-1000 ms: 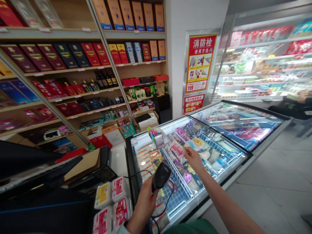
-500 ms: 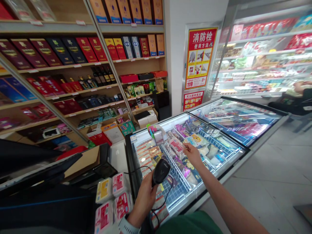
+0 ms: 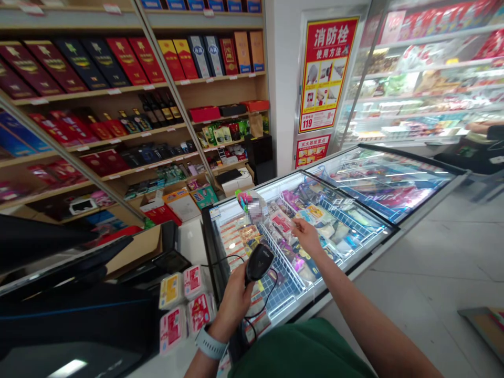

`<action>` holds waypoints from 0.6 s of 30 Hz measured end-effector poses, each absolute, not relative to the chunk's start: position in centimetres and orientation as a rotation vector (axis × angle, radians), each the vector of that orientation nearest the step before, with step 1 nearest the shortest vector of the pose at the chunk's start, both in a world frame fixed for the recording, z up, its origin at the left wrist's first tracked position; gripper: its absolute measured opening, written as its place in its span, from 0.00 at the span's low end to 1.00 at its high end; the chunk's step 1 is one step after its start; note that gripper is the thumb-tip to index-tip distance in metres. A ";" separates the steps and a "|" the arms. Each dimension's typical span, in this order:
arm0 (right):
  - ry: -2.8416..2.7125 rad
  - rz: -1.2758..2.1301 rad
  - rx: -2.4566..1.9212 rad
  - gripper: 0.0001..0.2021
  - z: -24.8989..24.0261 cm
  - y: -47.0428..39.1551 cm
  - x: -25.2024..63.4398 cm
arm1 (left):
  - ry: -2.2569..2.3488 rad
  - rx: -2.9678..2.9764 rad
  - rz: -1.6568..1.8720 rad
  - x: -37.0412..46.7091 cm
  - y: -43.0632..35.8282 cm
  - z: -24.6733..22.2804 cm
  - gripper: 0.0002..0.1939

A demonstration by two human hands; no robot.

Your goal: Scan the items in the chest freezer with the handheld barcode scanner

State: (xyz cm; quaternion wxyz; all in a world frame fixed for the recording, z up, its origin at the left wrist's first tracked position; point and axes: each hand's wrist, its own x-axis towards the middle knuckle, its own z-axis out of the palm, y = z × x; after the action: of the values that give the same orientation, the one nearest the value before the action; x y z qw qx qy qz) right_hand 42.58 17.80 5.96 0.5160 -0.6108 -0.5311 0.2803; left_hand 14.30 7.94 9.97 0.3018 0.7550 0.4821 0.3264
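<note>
My left hand (image 3: 235, 299) is wrapped round the handle of a black barcode scanner (image 3: 260, 261), its head pointing up and away from me. A black cable (image 3: 264, 310) loops down from it over the freezer glass. My right hand (image 3: 309, 239) pinches the edge of a clear plastic food pack (image 3: 282, 223) with a red and white label, above the glass top of the chest freezer (image 3: 291, 310). On the counter to the left stand similar clear packs (image 3: 173, 325) with red or yellow labels, set close together beside my left wrist.
A colourful item (image 3: 252, 207), partly blurred out, is at the freezer's far left corner. Dark checkout equipment (image 3: 79, 325) fills the lower left. Shelves of boxed bottles (image 3: 118, 58) line the back wall. A person's arm and dark clothing (image 3: 472, 152) show at far right, beside a refrigerated display (image 3: 425, 94).
The view has tilted down a little, so shelves and freezer sit higher in the picture. Both hands keep their holds on the scanner and the food pack, with little movement.
</note>
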 end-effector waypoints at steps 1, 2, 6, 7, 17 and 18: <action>-1.279 0.678 -1.461 0.16 6.0 17.8 42.6 | 1.287 2.013 0.869 14.3 7.9 9.8 0.24; -1.283 0.686 -1.456 0.16 6.1 17.8 42.5 | 1.296 2.023 0.873 14.3 7.9 9.6 0.24; -1.280 0.717 -1.458 0.16 6.2 17.7 42.4 | 1.304 2.043 0.879 14.2 7.9 9.0 0.23; -1.276 0.721 -1.460 0.16 6.2 17.7 42.4 | 1.306 2.043 0.876 14.2 7.9 8.9 0.23; -1.244 0.780 -1.417 0.16 6.2 17.8 42.2 | 1.307 2.022 0.834 14.4 7.6 9.2 0.23; -1.239 0.784 -1.413 0.16 6.2 17.8 42.2 | 1.301 2.021 0.838 14.4 7.6 9.4 0.23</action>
State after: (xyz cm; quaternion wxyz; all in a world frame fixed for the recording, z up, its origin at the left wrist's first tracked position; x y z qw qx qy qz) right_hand 42.19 17.75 6.19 0.5250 -0.5907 -0.5178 0.3277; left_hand 14.45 7.62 9.36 0.2935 0.7590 0.4886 0.3147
